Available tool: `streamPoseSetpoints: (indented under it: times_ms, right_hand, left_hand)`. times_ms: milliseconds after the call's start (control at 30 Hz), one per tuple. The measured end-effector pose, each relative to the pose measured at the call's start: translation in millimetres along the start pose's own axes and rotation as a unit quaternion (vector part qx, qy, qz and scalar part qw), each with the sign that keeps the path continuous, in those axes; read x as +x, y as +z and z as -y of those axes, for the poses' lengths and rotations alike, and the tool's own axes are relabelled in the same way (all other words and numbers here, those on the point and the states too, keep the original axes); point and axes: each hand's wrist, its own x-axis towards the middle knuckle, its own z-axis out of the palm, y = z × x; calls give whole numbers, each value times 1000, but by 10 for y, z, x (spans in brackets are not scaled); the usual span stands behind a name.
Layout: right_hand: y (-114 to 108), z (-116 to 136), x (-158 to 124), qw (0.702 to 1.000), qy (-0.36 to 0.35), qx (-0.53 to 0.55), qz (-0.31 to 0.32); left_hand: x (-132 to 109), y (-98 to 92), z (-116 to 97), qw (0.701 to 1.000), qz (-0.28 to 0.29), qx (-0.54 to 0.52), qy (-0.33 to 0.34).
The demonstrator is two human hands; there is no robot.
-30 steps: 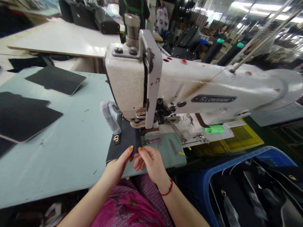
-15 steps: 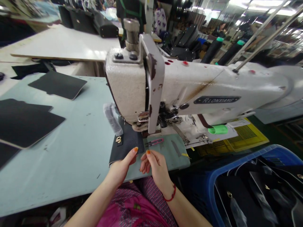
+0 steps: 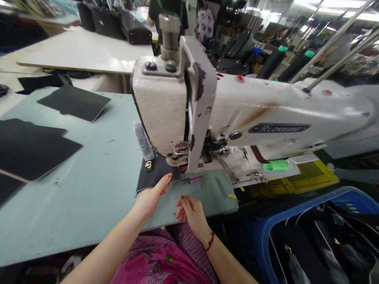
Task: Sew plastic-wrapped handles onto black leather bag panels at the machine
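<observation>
The left hand [image 3: 152, 196] lies flat on the black leather piece [image 3: 154, 175], pinning it under the sewing machine [image 3: 166, 106] head, apparently to steady it. The right hand [image 3: 189, 209], loosely curled and empty, hovers beside it near the pink snips [image 3: 194, 178].

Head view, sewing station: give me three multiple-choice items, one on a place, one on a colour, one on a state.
1. Where does the pink-handled thread snips lie?
A. on the table right of the black leather piece
B. in the blue crate
C. on top of the machine

2. What colour is the buckle on the black leather piece?
A. silver
B. gold
C. red

3. What is the left hand doing?
A. resting in the lap
B. gripping the snips
C. touching the leather piece's near edge

Answers: 1 A, they lie on the table beneath the sewing machine; 2 B, it glints gold; 3 C, its thumb rests on the piece, while the right hand is off it.
</observation>
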Motion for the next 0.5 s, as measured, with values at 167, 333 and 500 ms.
streamPoseSetpoints:
  times_ms: [167,333,500]
  right_hand:
    - [4,-2,-15,1000,-8,-13,6]
    - [-5,2,-22,1000,-13,-27,5]
    - [-1,0,-21,999,-8,-32,3]
  left_hand:
    - [92,-17,-62,1000,16,-5,23]
    - [190,-34,-90,998,36,-31,45]
    - [259,-30,-126,996,48,-50,61]
